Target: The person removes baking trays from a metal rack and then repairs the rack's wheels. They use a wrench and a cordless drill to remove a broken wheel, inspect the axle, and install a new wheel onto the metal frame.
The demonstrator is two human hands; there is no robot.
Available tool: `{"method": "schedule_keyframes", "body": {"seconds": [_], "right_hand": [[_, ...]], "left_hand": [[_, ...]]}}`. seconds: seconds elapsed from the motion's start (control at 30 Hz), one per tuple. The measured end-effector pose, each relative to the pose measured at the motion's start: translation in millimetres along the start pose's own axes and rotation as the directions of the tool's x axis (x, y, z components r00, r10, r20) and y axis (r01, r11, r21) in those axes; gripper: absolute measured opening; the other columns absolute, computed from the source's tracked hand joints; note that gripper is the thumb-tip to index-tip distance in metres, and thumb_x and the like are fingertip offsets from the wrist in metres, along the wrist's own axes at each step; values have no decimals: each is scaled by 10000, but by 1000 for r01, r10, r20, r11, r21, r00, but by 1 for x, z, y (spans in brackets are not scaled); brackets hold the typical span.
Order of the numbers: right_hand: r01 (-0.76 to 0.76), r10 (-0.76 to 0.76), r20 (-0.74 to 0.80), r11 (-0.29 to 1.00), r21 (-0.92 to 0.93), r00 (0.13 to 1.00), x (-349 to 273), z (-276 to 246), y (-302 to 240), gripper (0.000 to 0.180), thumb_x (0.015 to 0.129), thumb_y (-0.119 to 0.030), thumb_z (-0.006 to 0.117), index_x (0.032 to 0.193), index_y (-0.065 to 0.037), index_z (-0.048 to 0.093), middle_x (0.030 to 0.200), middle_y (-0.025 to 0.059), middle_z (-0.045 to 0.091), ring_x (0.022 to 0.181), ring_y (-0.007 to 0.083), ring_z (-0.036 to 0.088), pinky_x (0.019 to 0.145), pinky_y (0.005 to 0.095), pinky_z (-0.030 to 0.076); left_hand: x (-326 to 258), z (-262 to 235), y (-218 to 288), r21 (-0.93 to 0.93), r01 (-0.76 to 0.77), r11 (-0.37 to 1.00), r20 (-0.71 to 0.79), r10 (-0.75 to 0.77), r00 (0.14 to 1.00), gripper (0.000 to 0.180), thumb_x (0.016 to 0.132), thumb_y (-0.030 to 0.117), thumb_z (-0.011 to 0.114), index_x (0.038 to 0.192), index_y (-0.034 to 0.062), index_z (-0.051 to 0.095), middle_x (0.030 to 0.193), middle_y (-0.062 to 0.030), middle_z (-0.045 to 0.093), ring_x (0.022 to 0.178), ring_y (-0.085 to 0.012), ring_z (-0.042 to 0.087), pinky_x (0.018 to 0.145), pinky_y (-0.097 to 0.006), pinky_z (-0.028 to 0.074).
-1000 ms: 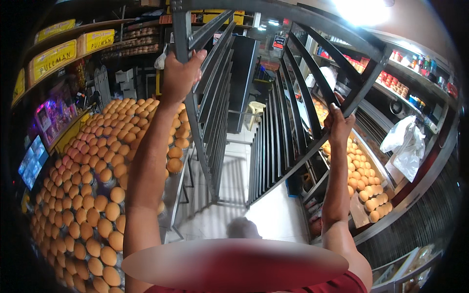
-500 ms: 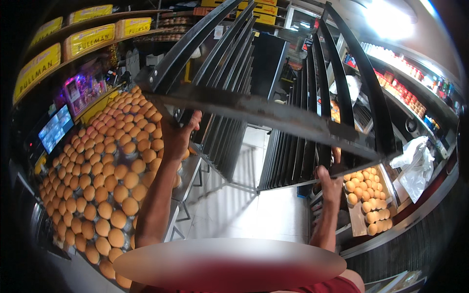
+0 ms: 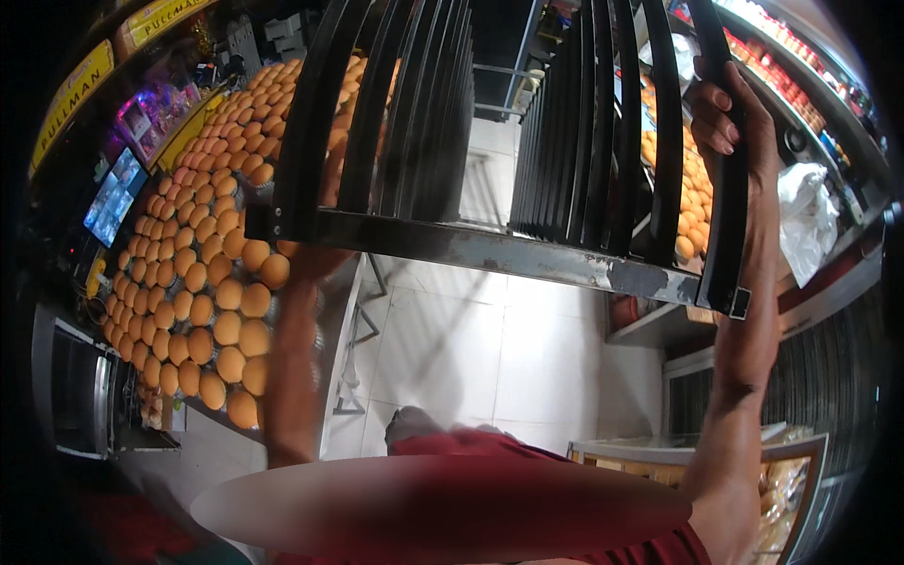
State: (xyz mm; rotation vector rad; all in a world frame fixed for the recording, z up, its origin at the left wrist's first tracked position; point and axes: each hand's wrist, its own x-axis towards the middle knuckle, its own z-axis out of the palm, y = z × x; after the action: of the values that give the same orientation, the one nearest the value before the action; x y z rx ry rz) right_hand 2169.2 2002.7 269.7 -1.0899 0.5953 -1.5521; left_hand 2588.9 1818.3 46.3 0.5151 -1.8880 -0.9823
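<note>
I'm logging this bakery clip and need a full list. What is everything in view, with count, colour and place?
Black metal rack frame with slatted rails: one, black with a worn grey crossbar, held overhead across the centre.
Round golden-brown buns: many, golden-orange, in rows on the left display.
More golden buns: many, on trays at right, behind the rack.
White plastic bag: one, white, right shelf.
Screen: one, bluish, far left.
Yellow signs: two, upper left.
White floor tiles: pale, centre below the rack.
Glass display case: one, lower right.
Left hand: mostly hidden under the rack's left corner.
Right hand: gripping the rack's right upright.
</note>
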Motion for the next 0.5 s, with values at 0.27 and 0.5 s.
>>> {"method": "schedule_keyframes", "body": {"seconds": [0.27, 0.5], "right_hand": [[-54, 47, -124, 997, -51, 991, -13, -3, -3, 485, 1071, -389, 410, 1289, 39, 478, 710, 23, 419, 465, 65, 321, 398, 215, 298], [-6, -80, -321, 966, -259, 944, -136, 24, 79, 658, 1021, -576, 387, 1259, 25, 509, 724, 18, 434, 491, 88, 379, 431, 225, 326]], "left_hand": [[138, -67, 122, -284, 187, 941, 201, -132, 971, 572, 1020, 495, 446, 1350, 30, 498, 1341, -157, 545, 1246, -239, 524, 1048, -422, 419], [66, 25, 129, -355, 413, 839, 76, -414, 907, 366, 984, 346, 606, 724, 107, 511, 577, 37, 434, 433, -65, 403, 411, -253, 358]]}}
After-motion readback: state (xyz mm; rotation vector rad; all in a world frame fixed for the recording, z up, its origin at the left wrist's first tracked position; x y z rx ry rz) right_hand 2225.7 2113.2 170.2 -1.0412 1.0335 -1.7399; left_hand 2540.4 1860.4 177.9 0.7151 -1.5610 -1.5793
